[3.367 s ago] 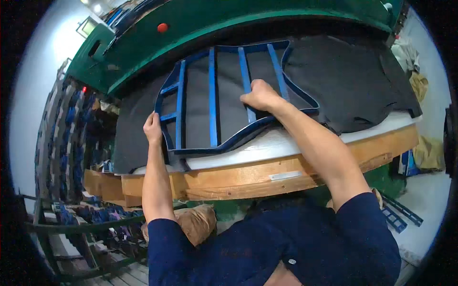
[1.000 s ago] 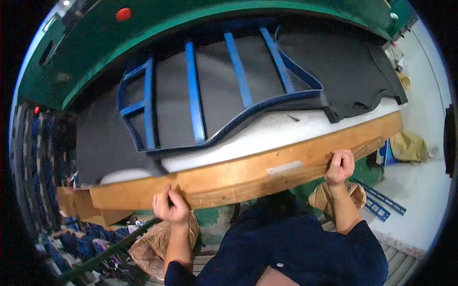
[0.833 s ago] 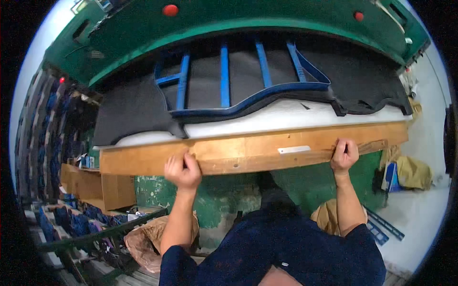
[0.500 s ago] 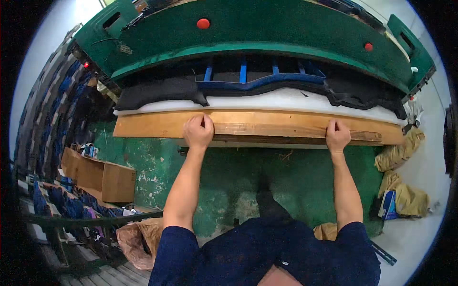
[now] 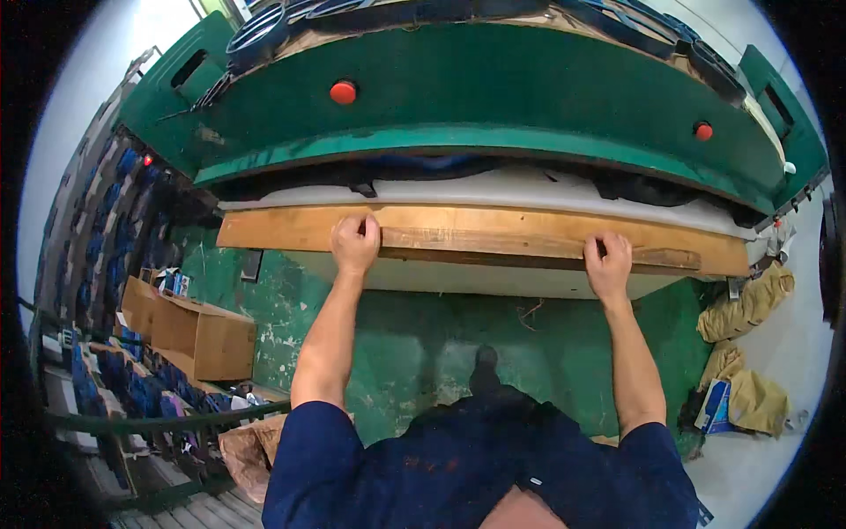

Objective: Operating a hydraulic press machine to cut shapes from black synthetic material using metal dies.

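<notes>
A long wooden board (image 5: pixel 493 236) carries a white pad (image 5: pixel 493 188), and both sit pushed in under the green machine head (image 5: pixel 493 97). My left hand (image 5: pixel 355 243) grips the board's front edge left of centre. My right hand (image 5: pixel 608 264) grips the same edge further right. Only slivers of dark fabric (image 5: pixel 634 187) and a blue frame (image 5: pixel 423 164) show in the gap above the pad.
Two red round buttons (image 5: pixel 343 92) (image 5: pixel 702 131) sit on the green head. A green machine base (image 5: pixel 423 335) stands below the board. Open cardboard boxes (image 5: pixel 189 331) lie at the left, racks of blue parts (image 5: pixel 97 229) behind them, brown sacks (image 5: pixel 749 300) at the right.
Both hands left the blue frame and took the board's front edge. The board with pad, fabric and frame has slid away from me under the green head, hiding most of the load.
</notes>
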Tool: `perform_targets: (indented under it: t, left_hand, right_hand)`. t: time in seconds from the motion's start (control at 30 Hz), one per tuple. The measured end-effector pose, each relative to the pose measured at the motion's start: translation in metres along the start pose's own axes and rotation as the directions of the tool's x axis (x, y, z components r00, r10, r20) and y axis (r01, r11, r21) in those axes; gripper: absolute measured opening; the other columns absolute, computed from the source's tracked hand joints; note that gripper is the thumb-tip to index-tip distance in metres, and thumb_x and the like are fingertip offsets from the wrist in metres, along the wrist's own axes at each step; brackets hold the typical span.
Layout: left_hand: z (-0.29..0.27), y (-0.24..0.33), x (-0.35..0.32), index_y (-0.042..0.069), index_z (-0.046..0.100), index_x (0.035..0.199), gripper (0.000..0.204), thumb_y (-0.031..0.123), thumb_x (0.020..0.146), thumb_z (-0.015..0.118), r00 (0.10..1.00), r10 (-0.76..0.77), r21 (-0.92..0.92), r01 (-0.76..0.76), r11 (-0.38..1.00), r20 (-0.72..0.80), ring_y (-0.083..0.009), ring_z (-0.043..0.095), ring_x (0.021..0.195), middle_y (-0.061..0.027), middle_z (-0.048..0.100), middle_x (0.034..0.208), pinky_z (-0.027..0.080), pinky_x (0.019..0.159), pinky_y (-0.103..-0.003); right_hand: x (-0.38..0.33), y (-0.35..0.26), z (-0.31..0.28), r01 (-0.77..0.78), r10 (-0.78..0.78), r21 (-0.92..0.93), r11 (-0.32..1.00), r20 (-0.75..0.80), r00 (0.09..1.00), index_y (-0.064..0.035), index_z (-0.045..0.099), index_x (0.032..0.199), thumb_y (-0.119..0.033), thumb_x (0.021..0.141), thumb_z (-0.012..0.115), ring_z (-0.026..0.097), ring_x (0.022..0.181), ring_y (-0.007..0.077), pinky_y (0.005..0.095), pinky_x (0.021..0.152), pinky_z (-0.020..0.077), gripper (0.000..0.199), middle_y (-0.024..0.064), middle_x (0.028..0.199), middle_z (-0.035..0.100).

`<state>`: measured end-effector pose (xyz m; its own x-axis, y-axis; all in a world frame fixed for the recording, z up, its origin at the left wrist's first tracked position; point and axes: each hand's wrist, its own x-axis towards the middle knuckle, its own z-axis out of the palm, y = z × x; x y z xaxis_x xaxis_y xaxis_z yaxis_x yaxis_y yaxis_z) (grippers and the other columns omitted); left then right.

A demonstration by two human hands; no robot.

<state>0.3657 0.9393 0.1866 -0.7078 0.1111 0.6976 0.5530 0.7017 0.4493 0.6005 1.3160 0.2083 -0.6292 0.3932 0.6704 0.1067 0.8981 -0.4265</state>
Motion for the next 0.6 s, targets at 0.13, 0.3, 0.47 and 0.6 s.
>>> perform_targets:
  t: [0.13,0.3,0.47,0.6]
  left_hand:
    - [0.003,0.0,0.003,0.005,0.053,0.059,0.025,0.016,0.079,0.064,0.999,0.049,-0.026,-0.049,0.998,0.023,-0.0362,0.055,0.063,-0.015,0.056,0.062,0.041,0.059,-0.047]
    - [-0.008,0.011,0.002,0.004,0.063,0.067,0.016,0.014,0.079,0.066,0.996,-0.004,-0.138,0.017,0.99,0.091,-0.0341,0.059,0.065,-0.0155,0.062,0.068,0.045,0.06,-0.045]
    - [-0.04,0.035,0.092,0.002,0.066,0.086,0.004,0.002,0.083,0.064,0.968,0.207,-0.294,-0.24,0.925,-0.14,-0.0294,0.062,0.067,-0.0148,0.066,0.076,0.047,0.061,-0.038]
    - [-0.038,0.078,0.181,0.002,0.064,0.084,0.002,0.003,0.084,0.062,0.903,0.412,-0.346,-0.427,0.836,-0.119,-0.03,0.059,0.067,-0.0122,0.062,0.074,0.046,0.062,-0.038]
  right_hand:
    - [-0.001,0.004,-0.007,-0.004,0.006,-0.038,0.999,0.042,0.999,-0.0046,0.064,0.081,-0.011,0.083,0.064,0.059,0.074,0.0274,0.0382,0.075,0.0445,0.007,0.0099,0.076,0.062]
    - [0.036,0.03,-0.03,-0.356,0.343,0.41,0.84,0.11,0.933,0.0013,0.063,0.088,-0.017,0.093,0.062,0.055,0.08,0.0082,0.0256,0.074,0.0466,0.019,0.0008,0.082,0.062]
    - [0.157,0.078,-0.086,-0.159,0.258,0.34,0.927,-0.271,0.927,-0.0005,0.059,0.086,-0.019,0.098,0.053,0.051,0.076,0.0083,0.0246,0.071,0.0429,0.023,0.0014,0.082,0.059]
    - [0.208,0.11,-0.091,-0.295,0.308,0.093,0.951,-0.373,0.875,-0.0003,0.056,0.085,-0.024,0.098,0.05,0.048,0.074,0.0103,0.0272,0.069,0.0423,0.027,0.0015,0.079,0.054]
